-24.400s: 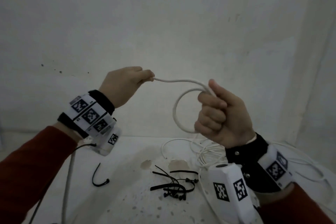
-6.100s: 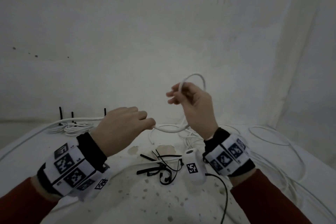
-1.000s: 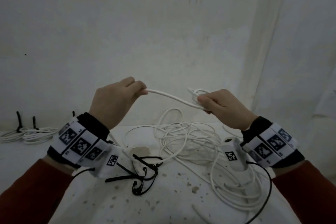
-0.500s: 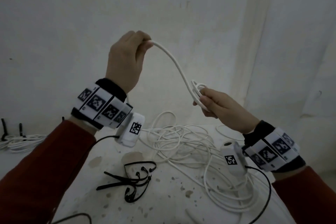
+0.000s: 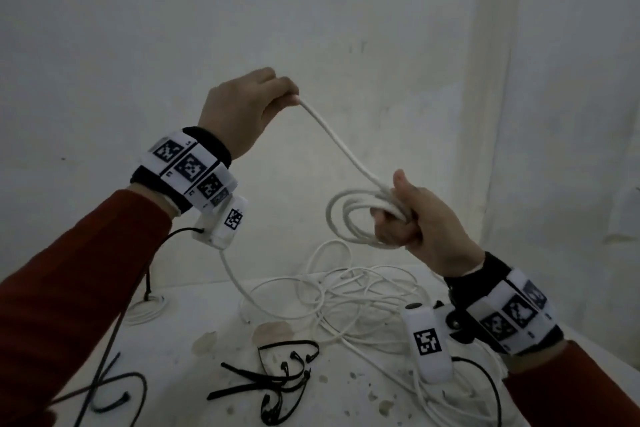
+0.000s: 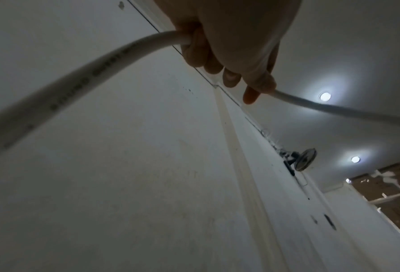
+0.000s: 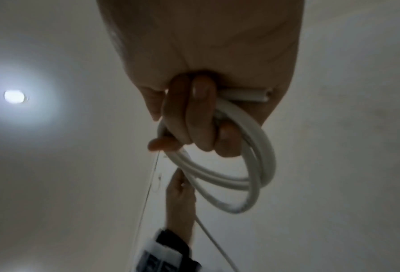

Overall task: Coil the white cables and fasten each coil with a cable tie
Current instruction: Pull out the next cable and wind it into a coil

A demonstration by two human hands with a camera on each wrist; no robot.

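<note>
My right hand grips a small coil of white cable of about three loops, held up in front of the wall; the right wrist view shows the fingers curled round the coil. From it a straight run of the white cable rises to my left hand, which pinches it higher and to the left. In the left wrist view the cable passes through the curled left hand. The rest of the cable lies in a loose tangle on the table. Several black cable ties lie in front of the tangle.
A single black cable tie lies at the near left of the white, stained table. A tied white coil sits at the back left. The wall stands close behind, with a corner on the right.
My right hand has turned and now shows a fuller coil with a new loop. My left hand has come down a little and to the right, the cable still in it.
</note>
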